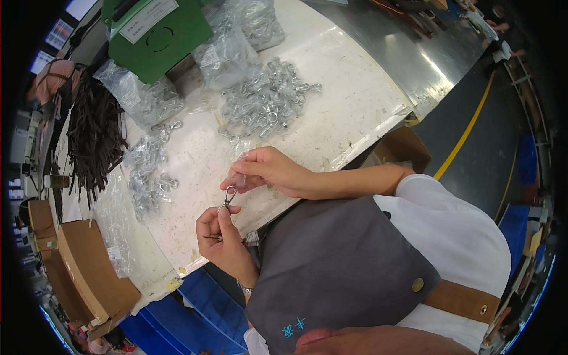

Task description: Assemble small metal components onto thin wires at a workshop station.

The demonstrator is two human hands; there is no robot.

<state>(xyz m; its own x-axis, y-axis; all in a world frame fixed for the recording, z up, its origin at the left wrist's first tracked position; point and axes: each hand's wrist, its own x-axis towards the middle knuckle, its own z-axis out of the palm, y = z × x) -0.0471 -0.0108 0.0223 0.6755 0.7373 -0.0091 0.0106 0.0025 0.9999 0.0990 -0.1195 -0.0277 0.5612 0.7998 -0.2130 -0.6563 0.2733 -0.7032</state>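
Observation:
My left hand (223, 236) is closed around a silver metal snap hook (230, 193), whose looped end sticks up between thumb and fingers. A thin dark rod-like part also shows at the side of that fist. Just above it, my right hand (266, 171) pinches what looks like a small clear plastic bag (241, 158); its fingers are close to the hook's loop. Beyond my hands on the white table lies a heap of snap hooks in clear wrapping (266, 100). A second, looser pile of metal hooks (148, 168) lies to the left.
A green bin (157, 35) stands at the back among clear bags (222, 62). Dark straps (92, 136) hang in a bundle at the left. An open cardboard box (94, 266) is at the table's left, blue crates (195, 307) below its near edge. Another carton (405, 148) stands right.

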